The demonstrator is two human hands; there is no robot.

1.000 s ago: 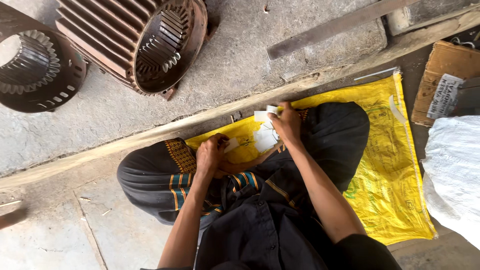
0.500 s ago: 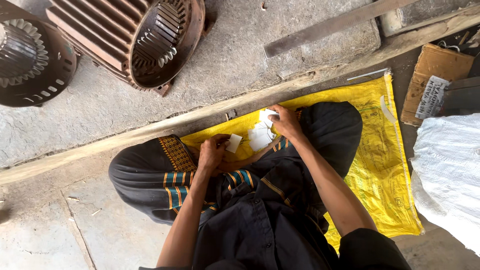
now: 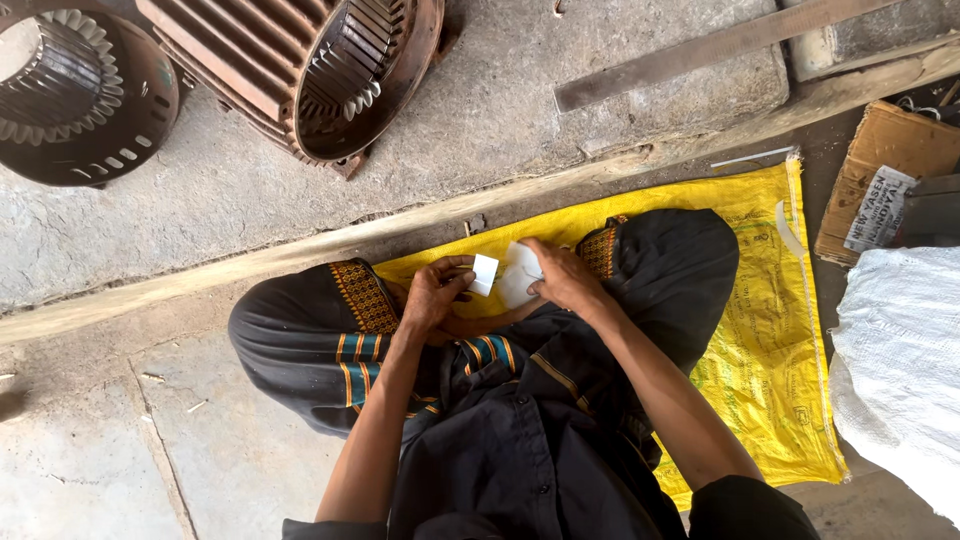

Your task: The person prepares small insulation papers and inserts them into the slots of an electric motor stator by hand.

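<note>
I sit cross-legged on a yellow woven sack (image 3: 760,330) spread on the concrete floor. My left hand (image 3: 432,295) pinches a small white paper piece (image 3: 484,274) between thumb and fingers. Just to its right, my right hand (image 3: 562,277) holds a larger white paper piece (image 3: 517,275). Both hands hover over my lap, close together, with the two papers nearly touching.
Two rusty finned motor housings lie ahead: a large one (image 3: 300,70) and a round one (image 3: 75,95) at far left. A wooden beam (image 3: 250,260) crosses in front of me. A flat metal bar (image 3: 700,50), a cardboard piece (image 3: 880,180) and a white sack (image 3: 900,370) are on the right.
My hands have drawn back from the front of the sack toward my lap. The left hand now holds a separate small paper piece. The view shifted slightly.
</note>
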